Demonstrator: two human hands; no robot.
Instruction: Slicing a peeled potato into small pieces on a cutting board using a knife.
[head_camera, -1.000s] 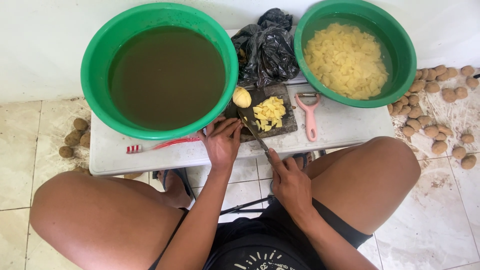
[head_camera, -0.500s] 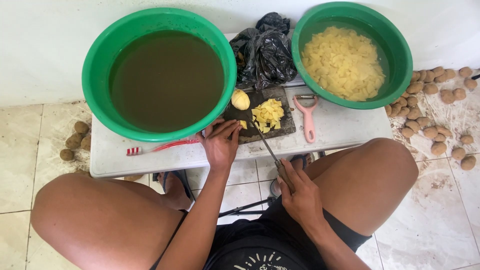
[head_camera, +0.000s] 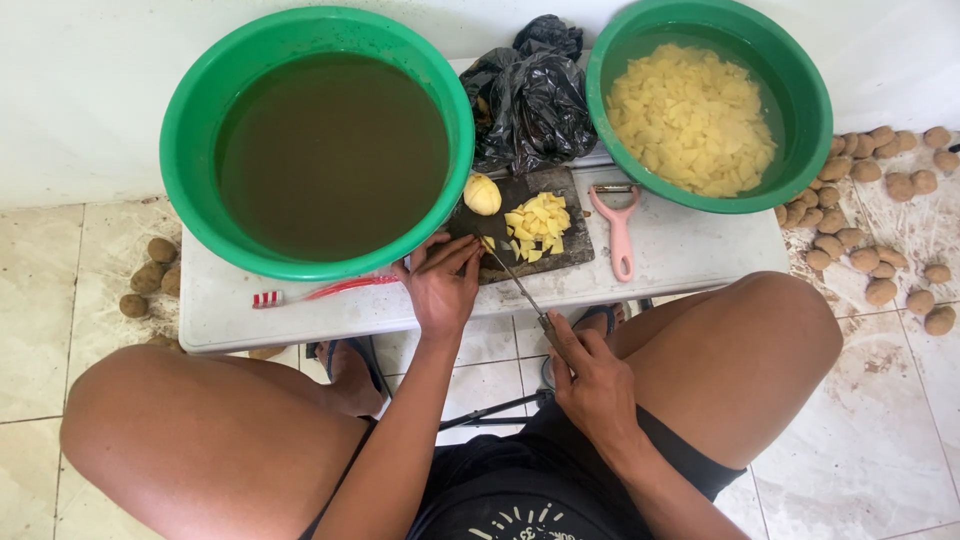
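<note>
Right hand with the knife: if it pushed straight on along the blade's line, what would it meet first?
The right hand points its knife up-left across the dark cutting board. First in line is probably the left hand, whose fingertips lie beside the blade tip; depth is unclear.

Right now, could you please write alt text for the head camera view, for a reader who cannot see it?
A seated person's right hand holds a knife over diced potato on a dark cutting board, steadied by the left hand. On the low white table stand two green basins, a black bag and a pink peeler.
</note>
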